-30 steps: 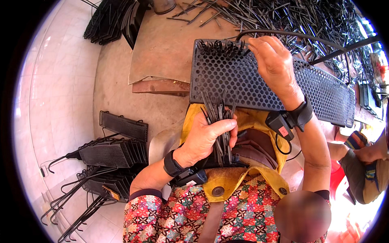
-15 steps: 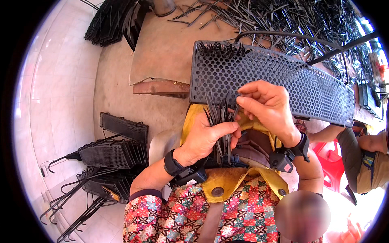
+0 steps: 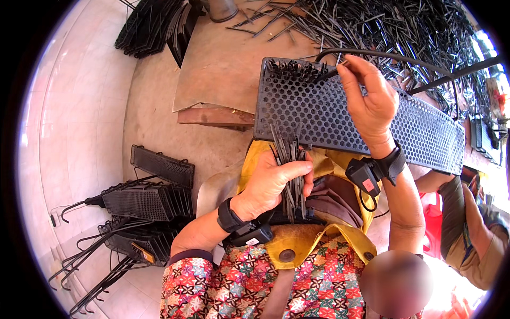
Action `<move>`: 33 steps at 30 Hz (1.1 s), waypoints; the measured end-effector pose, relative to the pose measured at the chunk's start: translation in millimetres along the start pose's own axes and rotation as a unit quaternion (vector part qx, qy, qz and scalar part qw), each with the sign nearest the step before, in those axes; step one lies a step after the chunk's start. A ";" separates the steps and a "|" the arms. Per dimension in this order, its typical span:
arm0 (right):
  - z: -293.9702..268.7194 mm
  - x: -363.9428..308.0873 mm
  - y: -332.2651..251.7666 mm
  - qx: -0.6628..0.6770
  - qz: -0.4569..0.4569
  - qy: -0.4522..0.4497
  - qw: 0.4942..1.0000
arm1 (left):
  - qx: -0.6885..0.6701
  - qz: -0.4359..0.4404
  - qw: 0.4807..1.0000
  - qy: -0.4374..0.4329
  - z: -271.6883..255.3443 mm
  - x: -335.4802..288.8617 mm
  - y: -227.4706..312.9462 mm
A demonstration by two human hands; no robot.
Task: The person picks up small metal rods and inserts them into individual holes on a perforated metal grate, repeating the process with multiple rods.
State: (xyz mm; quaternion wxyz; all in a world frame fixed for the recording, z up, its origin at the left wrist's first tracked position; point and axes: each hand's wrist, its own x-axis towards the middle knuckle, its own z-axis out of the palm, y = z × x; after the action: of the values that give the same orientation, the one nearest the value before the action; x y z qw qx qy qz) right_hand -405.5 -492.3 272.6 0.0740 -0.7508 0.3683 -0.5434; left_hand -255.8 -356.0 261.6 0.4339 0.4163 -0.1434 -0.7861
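Observation:
A long black perforated panel [image 3: 313, 117] with round holes lies across in front of me. Along its far left edge, a row of short black strips [image 3: 292, 70] stands up from the holes. My left hand [image 3: 268, 181] is closed around a bundle of thin black strips [image 3: 291, 154], just on the near side of the panel. Over the panel's far side, my right hand [image 3: 373, 101] pinches a single black strip [image 3: 330, 74] between thumb and fingertips. The strip's other end points left at the standing row; whether it sits in a hole is hard to make out.
A heap of loose black strips [image 3: 382, 32] covers the far side of the brown table [image 3: 218, 69]. A dark rod [image 3: 393, 51] arches over the panel's far edge. Stacked black mesh racks with hooked rods [image 3: 143, 202] stand at left. Another person's arm [image 3: 475, 218] shows at right.
My right hand has moved up and away from the bundle to the panel's far edge, carrying one strip. My left hand stays in about the same place with the bundle.

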 end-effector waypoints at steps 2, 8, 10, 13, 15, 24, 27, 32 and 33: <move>5.8 1.4 8.1 -0.011 -0.074 -0.059 0.995 | 0.009 0.002 1.000 -0.003 -0.3 -1.1 -0.3; 4.3 -1.1 11.3 -0.144 -0.105 -0.256 0.950 | 0.014 0.007 1.000 -0.010 -3.5 0.9 -1.0; 4.9 -3.2 19.4 -0.104 -0.117 -0.228 0.961 | 0.017 0.003 1.000 -0.007 -2.0 0.0 -1.0; -7.9 3.6 14.8 -0.032 -0.010 -0.137 0.990 | 0.014 0.000 1.000 -0.007 -1.8 0.1 -0.2; -26.3 5.7 8.7 0.027 0.160 -0.082 0.983 | 0.009 0.000 1.000 -0.014 -1.9 -1.0 0.5; -58.3 -75.9 -66.1 0.332 0.441 -0.253 0.795 | -0.038 0.111 0.993 -0.010 7.9 -6.9 22.5; -48.3 -83.4 -78.1 0.485 0.560 -0.242 0.627 | -0.073 0.178 0.981 -0.007 7.9 -3.6 32.3; -19.2 -76.4 -93.9 0.640 0.631 -0.110 0.424 | -0.053 0.284 0.957 -0.001 27.2 -0.2 37.2; -16.7 -74.1 -94.6 0.659 0.642 -0.078 0.384 | 0.011 0.288 0.957 -0.004 29.8 -1.0 36.2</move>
State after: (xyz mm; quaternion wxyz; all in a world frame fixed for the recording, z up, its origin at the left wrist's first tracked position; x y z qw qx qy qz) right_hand -385.6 -372.6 271.2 0.9006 -0.0458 0.2601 -0.3452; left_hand -258.4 -380.3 301.6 0.6369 0.3591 -0.2679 -0.6274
